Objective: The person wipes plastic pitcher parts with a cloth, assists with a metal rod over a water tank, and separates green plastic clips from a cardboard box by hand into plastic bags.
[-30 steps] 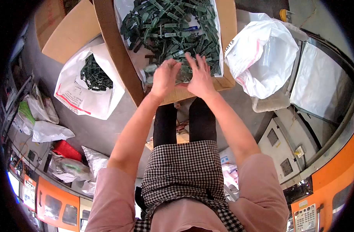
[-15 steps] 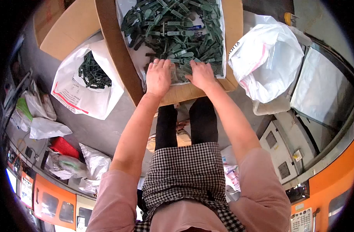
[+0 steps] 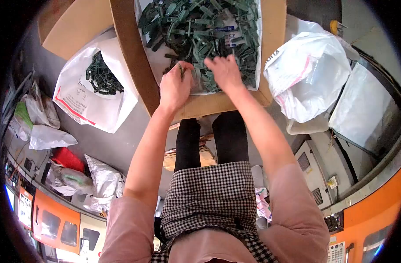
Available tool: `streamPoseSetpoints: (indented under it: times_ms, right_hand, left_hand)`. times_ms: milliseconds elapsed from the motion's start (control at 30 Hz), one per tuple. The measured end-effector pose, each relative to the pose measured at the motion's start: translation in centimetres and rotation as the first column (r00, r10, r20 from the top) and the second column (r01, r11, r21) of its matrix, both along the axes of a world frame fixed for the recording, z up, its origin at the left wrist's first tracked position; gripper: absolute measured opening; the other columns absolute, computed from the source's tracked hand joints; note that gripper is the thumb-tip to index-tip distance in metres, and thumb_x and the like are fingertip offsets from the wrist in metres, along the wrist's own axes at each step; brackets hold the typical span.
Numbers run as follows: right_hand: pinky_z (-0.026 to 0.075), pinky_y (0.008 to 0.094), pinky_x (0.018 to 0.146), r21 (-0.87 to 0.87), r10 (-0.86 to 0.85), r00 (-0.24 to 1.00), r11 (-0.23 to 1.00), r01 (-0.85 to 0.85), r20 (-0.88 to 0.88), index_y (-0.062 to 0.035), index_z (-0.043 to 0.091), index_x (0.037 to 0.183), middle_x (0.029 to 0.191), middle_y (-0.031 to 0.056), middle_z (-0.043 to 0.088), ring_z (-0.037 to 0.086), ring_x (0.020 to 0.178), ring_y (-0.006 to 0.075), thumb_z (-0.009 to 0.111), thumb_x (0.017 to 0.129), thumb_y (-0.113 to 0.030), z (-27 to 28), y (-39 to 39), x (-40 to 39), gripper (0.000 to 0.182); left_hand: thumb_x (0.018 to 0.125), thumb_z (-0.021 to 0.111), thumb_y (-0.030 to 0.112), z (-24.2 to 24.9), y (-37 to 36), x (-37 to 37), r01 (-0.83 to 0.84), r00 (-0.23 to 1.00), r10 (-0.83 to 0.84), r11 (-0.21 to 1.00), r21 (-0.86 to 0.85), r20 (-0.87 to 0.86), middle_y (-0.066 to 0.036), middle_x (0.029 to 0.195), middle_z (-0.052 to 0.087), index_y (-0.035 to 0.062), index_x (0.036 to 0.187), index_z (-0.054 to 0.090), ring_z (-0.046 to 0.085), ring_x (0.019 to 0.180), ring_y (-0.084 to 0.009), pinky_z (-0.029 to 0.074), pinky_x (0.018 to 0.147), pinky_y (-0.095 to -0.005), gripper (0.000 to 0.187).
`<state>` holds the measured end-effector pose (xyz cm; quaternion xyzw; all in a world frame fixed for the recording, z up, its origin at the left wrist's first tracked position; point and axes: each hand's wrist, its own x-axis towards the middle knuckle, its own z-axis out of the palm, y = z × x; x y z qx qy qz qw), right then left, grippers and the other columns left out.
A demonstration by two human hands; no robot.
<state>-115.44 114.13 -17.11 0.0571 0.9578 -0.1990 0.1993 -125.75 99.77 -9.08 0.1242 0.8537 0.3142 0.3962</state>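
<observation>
A cardboard box (image 3: 277, 39) with a white liner holds a heap of dark green plastic clip-like pieces (image 3: 178, 33). My left hand (image 3: 175, 87) is over the box's near left part, its fingers curled and pinched around a small green plastic piece that is mostly hidden. Just to its right, my right hand (image 3: 226, 75) reaches over the near edge of the heap with fingers apart, slightly blurred. I see nothing held in it. Clear plastic film lies between the two hands.
Left of the box stands a white sack (image 3: 69, 94) with more green pieces inside. A white bag (image 3: 312, 70) with its mouth gaping stands on the right. Orange machines (image 3: 56, 219) line the sides, and plastic bags (image 3: 51, 139) lie at the left.
My left hand has curled from lying flat with fingers forward into a pinch. My right hand has shifted slightly left with its fingers spread. Some pieces in the heap are rearranged.
</observation>
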Motion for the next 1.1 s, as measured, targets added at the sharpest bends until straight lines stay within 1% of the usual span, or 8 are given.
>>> streamPoseSetpoints:
  times_ms: [233, 400, 567, 767, 900, 967, 1000, 1100]
  right_hand:
    - [0.038, 0.0318, 0.075, 0.084, 0.152, 0.890, 0.988, -0.128, -0.429, -0.0058, 0.060, 0.094, 0.077, 0.0038, 0.055, 0.052, 0.077, 0.0177, 0.052, 0.079, -0.015, 6.7, -0.9, 2.5, 0.020]
    - [0.038, 0.0320, 0.077, 0.102, 0.150, 0.878, 0.988, -0.116, -0.455, -0.0074, 0.062, 0.098, 0.093, 0.0029, 0.060, 0.053, 0.087, 0.0168, 0.058, 0.074, -0.013, 7.8, -0.6, 3.1, 0.025]
    - [0.036, 0.0423, 0.099, -0.249, -0.557, 0.830, 0.807, 0.535, -0.025, -0.0020, 0.036, 0.133, 0.136, 0.0136, 0.039, 0.039, 0.125, 0.0328, 0.079, 0.066, -0.021, 8.5, -1.1, 2.5, 0.082]
    - [0.032, 0.0349, 0.107, -0.926, -0.467, 0.865, 0.215, 0.310, 0.181, -0.0076, 0.023, 0.143, 0.149, 0.0091, 0.026, 0.033, 0.132, 0.0213, 0.084, 0.056, -0.005, 5.2, -0.8, 3.1, 0.106]
    - [0.046, 0.0363, 0.091, -0.762, -0.302, 0.828, 0.332, 0.556, 0.472, -0.0068, 0.050, 0.125, 0.111, 0.0150, 0.063, 0.060, 0.104, 0.0273, 0.081, 0.062, -0.021, 5.1, 0.1, 3.4, 0.072]
    - [0.047, 0.0391, 0.088, -0.416, -0.269, 0.913, 0.825, 0.382, 0.306, -0.0048, 0.052, 0.122, 0.105, 0.0178, 0.064, 0.060, 0.101, 0.0328, 0.076, 0.067, -0.024, 4.4, 0.5, 3.2, 0.063]
    - [0.048, 0.0415, 0.085, -0.328, -0.278, 0.900, 0.862, 0.387, 0.335, -0.0032, 0.052, 0.119, 0.105, 0.0195, 0.063, 0.059, 0.100, 0.0342, 0.071, 0.072, -0.024, 4.6, 0.7, 3.1, 0.055]
    - [0.044, 0.0437, 0.089, -0.010, -0.193, 0.836, 0.973, 0.230, 0.514, 0.0008, 0.051, 0.114, 0.108, 0.0216, 0.062, 0.059, 0.102, 0.0312, 0.071, 0.074, -0.022, 2.3, 1.2, 3.2, 0.050]
  left_hand:
    - [0.086, 0.053, 0.050, 0.2, 3.5, -0.4, 0.487, 0.819, -0.568, 0.761, -0.429, -0.077, -0.017, 0.074, 0.066, 0.0024, 0.077, 0.066, 0.066, 0.071, -0.0318, 0.052, 0.064, -0.0420, 0.050]
    - [0.087, 0.051, 0.043, -1.6, 4.1, -1.0, 0.499, 0.857, -0.401, 0.802, -0.328, 0.323, -0.013, 0.069, 0.067, -0.0018, 0.077, 0.067, 0.067, 0.076, -0.0299, 0.053, 0.070, -0.0395, 0.048]
    - [0.091, 0.051, 0.036, -1.2, 2.7, 1.4, 0.386, 0.908, -0.400, 0.915, -0.116, -0.127, -0.007, 0.054, 0.059, -0.0018, 0.078, 0.062, 0.062, 0.056, -0.0219, 0.048, 0.055, -0.0380, 0.041]
    - [0.094, 0.051, 0.032, 1.1, 1.5, 3.2, -0.651, 0.373, 0.157, 0.746, 0.138, 0.914, 0.000, 0.054, 0.051, 0.0063, 0.083, 0.058, 0.042, 0.047, -0.0089, 0.035, 0.051, -0.0237, 0.029]
    - [0.093, 0.052, 0.034, -0.6, 1.3, 2.8, -0.459, 0.648, 0.182, 0.868, 0.188, 0.739, 0.002, 0.053, 0.049, 0.0077, 0.081, 0.056, 0.042, 0.046, -0.0094, 0.035, 0.047, -0.0245, 0.029]
    - [0.091, 0.055, 0.034, -1.5, 0.7, 2.6, -0.311, 0.829, 0.115, 0.908, 0.280, 0.548, -0.004, 0.052, 0.053, 0.0096, 0.082, 0.057, 0.050, 0.046, -0.0162, 0.040, 0.045, -0.0312, 0.026]
    - [0.090, 0.057, 0.032, -1.8, 0.3, 2.5, 0.135, 0.991, -0.135, 0.986, 0.099, -0.002, -0.008, 0.053, 0.055, 0.0102, 0.081, 0.057, 0.054, 0.051, -0.0208, 0.043, 0.048, -0.0344, 0.023]
    - [0.087, 0.059, 0.029, -1.1, -1.2, 1.6, 0.412, 0.796, -0.507, 0.854, -0.317, -0.331, -0.017, 0.062, 0.059, 0.0131, 0.081, 0.059, 0.062, 0.066, -0.0321, 0.047, 0.054, -0.0417, 0.017]
